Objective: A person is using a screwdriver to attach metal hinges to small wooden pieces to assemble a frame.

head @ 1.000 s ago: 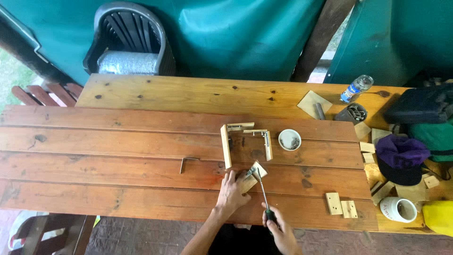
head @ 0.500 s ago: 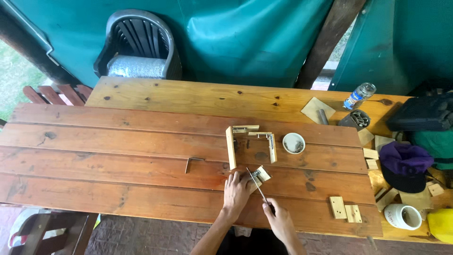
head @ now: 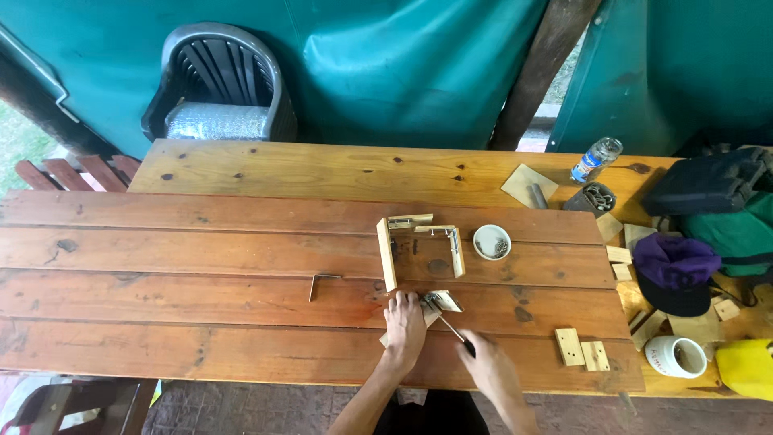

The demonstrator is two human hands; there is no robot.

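Left hand (head: 404, 325) lies flat, fingers spread and pressed down on a small wood piece (head: 444, 300) near the lower middle of the frame, seemingly to pin it to the tabletop (head: 201, 242) so that it cannot shift. Right hand (head: 487, 369) is closed around the dark handle of a slim tool (head: 451, 326), whose metal shaft runs up and left to meet the wood piece just beside the left fingertips; whether it is a screwdriver or something else is too small to tell. Directly above, toward the centre of the frame, stands an unfinished wooden frame (head: 419, 250) of thin strips joined at right angles, close enough to reach. To its right sits a small round tin (head: 491, 242) with something dark inside, likely kept near as a supply. A single bent strip (head: 320, 283) lies apart to the left. Along the right edge the spare things gather out of the way: pale wood blocks (head: 581, 349), a white mug (head: 675, 356), a purple cap (head: 675, 270), a plastic bottle (head: 596, 159) and bags. A grey plastic chair (head: 219, 84) stands beyond the tabletop at the upper left, before a green tarpaulin (head: 403, 64).
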